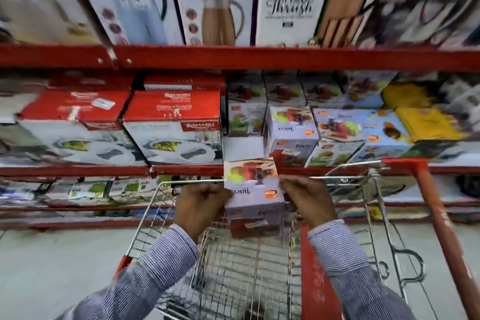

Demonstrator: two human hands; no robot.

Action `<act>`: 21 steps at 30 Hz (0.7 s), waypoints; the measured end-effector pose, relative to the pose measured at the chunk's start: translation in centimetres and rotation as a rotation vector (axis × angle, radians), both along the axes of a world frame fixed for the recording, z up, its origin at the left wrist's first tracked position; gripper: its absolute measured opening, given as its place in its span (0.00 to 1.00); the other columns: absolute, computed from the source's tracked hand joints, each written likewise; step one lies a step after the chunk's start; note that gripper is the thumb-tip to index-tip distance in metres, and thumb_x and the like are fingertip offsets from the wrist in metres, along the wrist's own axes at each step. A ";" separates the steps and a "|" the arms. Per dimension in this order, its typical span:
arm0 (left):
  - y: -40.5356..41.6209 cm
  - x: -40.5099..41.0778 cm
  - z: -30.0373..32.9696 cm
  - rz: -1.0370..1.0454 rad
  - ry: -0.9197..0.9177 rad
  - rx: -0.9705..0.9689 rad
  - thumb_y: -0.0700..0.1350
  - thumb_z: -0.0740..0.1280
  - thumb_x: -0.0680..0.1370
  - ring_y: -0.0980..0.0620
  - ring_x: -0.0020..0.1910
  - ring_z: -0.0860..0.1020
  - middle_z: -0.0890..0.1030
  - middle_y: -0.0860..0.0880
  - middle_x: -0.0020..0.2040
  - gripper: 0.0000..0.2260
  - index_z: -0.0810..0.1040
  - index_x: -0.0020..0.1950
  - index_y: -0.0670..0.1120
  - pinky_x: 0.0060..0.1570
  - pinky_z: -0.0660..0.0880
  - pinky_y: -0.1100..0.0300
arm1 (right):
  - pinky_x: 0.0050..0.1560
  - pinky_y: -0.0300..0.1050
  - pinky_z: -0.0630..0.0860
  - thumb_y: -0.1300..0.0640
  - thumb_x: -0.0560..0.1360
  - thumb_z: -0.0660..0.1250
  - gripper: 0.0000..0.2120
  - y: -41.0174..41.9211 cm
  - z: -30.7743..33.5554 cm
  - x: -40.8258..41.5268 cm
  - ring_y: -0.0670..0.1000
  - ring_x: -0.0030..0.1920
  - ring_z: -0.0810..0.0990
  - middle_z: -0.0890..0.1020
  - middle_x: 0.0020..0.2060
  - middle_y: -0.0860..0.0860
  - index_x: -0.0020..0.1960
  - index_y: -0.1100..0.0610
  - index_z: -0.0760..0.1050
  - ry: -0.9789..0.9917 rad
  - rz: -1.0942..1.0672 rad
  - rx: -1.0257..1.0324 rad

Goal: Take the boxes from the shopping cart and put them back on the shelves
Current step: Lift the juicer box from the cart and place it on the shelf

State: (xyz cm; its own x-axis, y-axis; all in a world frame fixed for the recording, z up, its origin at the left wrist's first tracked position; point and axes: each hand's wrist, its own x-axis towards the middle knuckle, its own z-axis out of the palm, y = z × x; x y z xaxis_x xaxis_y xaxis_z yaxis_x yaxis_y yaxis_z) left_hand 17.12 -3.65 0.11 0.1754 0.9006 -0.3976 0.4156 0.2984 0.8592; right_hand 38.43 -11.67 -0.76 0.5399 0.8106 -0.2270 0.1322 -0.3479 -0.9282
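Note:
Both of my hands hold a small lilac juicer box (pixel 253 186) above the wire shopping cart (pixel 145 218), just below the edge of the middle shelf (pixel 78 170). My left hand (pixel 198 206) grips its left side and my right hand (pixel 306 200) grips its right side. The box is upright with its fruit picture on top. Directly behind it on the shelf is a bare white gap (pixel 241 147) beside a matching juicer box (pixel 293 132). The cart's basket below shows only wire mesh.
Red and white dinner-set boxes (pixel 171 125) fill the shelf left of the gap. More juicer boxes (pixel 358 130) stack to the right. Tall jug boxes (pixel 215 0) stand on the top shelf. The cart's red handle bar (pixel 441 221) runs down the right side.

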 end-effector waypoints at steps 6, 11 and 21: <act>1.6 0.0 4.9 0.010 -0.018 0.197 0.47 0.76 0.64 0.48 0.38 0.85 0.87 0.50 0.37 0.07 0.86 0.40 0.49 0.44 0.83 0.45 | 0.43 0.43 0.80 0.61 0.67 0.74 0.07 2.2 4.7 -0.3 0.45 0.36 0.83 0.86 0.35 0.46 0.45 0.53 0.85 0.050 -0.020 0.105; 3.0 0.9 7.0 -0.040 0.031 0.291 0.55 0.73 0.61 0.52 0.38 0.85 0.87 0.52 0.39 0.17 0.86 0.44 0.48 0.44 0.83 0.49 | 0.46 0.46 0.81 0.62 0.67 0.75 0.08 4.3 6.3 0.4 0.50 0.40 0.85 0.86 0.37 0.49 0.43 0.51 0.83 0.053 -0.015 0.101; 5.5 3.0 7.2 -0.112 0.149 0.414 0.47 0.74 0.69 0.54 0.37 0.84 0.87 0.51 0.41 0.14 0.84 0.54 0.51 0.46 0.82 0.55 | 0.56 0.54 0.80 0.60 0.67 0.74 0.10 7.7 6.9 2.0 0.53 0.50 0.84 0.86 0.44 0.48 0.43 0.46 0.83 -0.059 0.012 0.003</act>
State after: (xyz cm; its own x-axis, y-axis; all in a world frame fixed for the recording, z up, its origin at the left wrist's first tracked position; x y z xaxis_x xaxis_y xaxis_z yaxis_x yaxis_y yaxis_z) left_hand 20.15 1.86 7.33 0.2484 0.9680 -0.0361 0.5542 -0.1115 0.8249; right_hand 40.45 -3.95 6.09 0.5428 0.8175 -0.1927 0.1909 -0.3436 -0.9195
